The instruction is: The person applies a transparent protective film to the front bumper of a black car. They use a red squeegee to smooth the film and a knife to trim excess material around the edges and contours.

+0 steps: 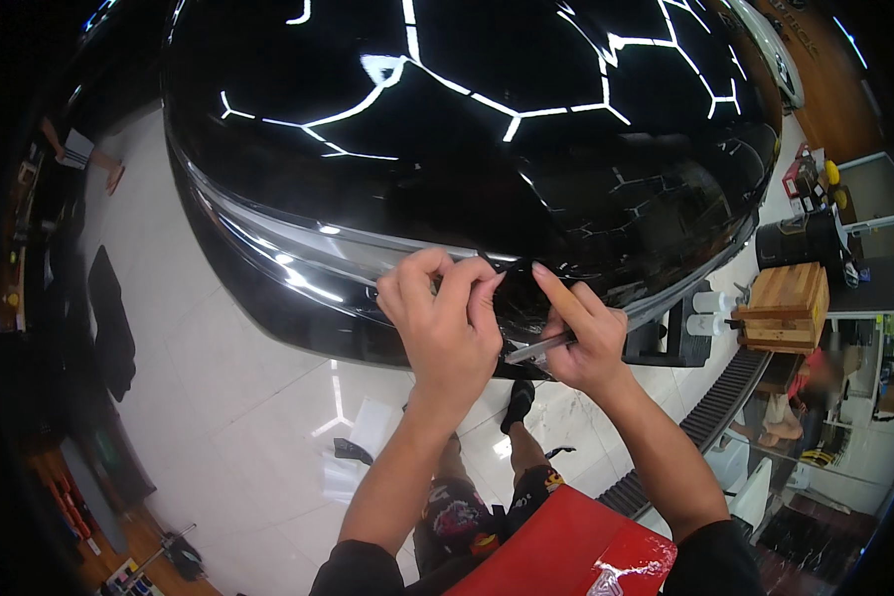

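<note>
Both my hands are at the front edge of a glossy black car body [447,169], just above its lit headlight strip [298,253]. My left hand [442,323] is closed in a pinch, thumb against forefinger, at that edge. A thin dark strip shows between the fingertips of the two hands; its kind I cannot make out. My right hand [588,338] has its lower fingers curled round a slim grey metallic tool [540,348], which points left toward my left wrist. Its forefinger reaches up and touches, or nearly touches, the black surface.
Pale glossy floor tiles [199,397] lie below, with white sheets [368,437] and a black mat [111,323] on them. On the right are a wooden box [785,308], white rolls [707,313], a dark floor grate [715,407] and a seated person [805,392]. A red apron [566,546] covers my front.
</note>
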A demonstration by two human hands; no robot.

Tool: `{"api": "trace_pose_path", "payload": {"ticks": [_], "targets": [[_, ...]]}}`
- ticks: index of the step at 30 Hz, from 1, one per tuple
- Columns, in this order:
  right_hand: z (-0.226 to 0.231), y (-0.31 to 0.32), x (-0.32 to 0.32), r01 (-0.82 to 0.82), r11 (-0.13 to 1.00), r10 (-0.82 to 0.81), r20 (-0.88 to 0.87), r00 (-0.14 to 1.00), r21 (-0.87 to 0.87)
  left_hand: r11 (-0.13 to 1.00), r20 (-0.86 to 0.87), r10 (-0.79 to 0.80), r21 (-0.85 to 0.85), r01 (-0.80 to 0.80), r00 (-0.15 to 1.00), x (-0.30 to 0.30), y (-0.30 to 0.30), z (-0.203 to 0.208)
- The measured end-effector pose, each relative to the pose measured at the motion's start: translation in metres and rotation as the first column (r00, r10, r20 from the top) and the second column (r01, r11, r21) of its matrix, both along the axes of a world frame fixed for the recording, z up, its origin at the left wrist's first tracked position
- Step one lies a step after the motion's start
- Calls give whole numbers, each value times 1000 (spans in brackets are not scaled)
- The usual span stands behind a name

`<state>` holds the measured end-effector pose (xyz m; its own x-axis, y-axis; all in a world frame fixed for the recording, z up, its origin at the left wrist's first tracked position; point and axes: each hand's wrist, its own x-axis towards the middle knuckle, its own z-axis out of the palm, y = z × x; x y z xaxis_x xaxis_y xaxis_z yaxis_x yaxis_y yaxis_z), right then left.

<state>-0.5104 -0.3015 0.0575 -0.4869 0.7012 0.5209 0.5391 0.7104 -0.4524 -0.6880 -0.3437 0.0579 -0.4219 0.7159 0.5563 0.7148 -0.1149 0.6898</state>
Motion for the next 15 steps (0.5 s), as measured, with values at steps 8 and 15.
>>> {"api": "trace_pose_path", "payload": {"ticks": [8, 15], "targets": [[-14, -11, 11, -71, 997, 72, -225, 972, 13, 997, -135, -62, 37, 68, 989, 2, -18, -10], [0, -17, -4, 15, 1000, -13, -236, 972, 8, 960, -175, -127, 225, 165, 976, -14, 1, -26]]}}
